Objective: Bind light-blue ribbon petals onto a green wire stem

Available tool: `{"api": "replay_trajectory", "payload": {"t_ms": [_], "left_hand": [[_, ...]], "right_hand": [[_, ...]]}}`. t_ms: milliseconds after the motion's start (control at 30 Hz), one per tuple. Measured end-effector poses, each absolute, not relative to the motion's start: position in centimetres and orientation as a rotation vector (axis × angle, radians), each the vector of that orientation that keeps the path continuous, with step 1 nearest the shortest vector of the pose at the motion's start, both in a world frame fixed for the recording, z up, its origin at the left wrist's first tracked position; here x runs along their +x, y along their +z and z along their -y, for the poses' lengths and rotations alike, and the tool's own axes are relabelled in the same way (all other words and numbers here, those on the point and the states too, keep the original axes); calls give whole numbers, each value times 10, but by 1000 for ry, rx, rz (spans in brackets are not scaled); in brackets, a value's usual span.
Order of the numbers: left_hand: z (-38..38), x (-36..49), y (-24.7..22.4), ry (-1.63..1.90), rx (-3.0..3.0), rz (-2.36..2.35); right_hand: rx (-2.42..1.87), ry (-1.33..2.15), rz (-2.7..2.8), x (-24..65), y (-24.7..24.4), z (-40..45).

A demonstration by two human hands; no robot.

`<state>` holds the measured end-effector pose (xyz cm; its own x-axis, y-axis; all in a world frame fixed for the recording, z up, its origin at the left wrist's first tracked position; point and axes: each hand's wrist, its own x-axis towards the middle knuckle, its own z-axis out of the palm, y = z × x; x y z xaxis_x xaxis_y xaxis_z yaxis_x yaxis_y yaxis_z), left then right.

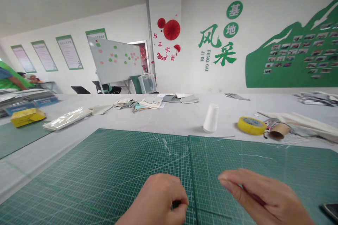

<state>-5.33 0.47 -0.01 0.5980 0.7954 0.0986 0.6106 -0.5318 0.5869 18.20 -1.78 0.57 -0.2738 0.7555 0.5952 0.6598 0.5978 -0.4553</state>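
Observation:
My left hand (162, 200) is curled above the left green cutting mat (113, 168), thumb and forefinger pressed together. Over the right cutting mat (295, 168), my right hand (264, 197) pinches with thumb and fingertips. Whatever either pinch holds, if anything, is too fine to make out. Loose white thread (167, 147) lies in a small tangle on the left mat, and another thread strand (258, 156) is stretched across the right one. Behind the mats stands a white cone of thread (211, 119), upright on the pale table.
A roll of yellow tape (251, 126) and a brown cardboard tube (279, 131) lie at right by pale cloth. Fabric pieces (151, 102) are heaped farther back. At left are a yellow box (27, 117) and a plastic-wrapped packet (68, 119). A dark object (330, 211) sits lower right.

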Motion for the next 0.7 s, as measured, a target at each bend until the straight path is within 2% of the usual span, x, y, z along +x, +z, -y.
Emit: {"api": "replay_trajectory", "payload": {"t_ms": [333,700], "left_hand": [[0,-63,14,460,2032,-749],[-11,-74,14,840,1666,-932]], "right_hand": [[-1285,420,1924,182,-22,-5],[-1350,609,2069,150,-66,-12]]}}
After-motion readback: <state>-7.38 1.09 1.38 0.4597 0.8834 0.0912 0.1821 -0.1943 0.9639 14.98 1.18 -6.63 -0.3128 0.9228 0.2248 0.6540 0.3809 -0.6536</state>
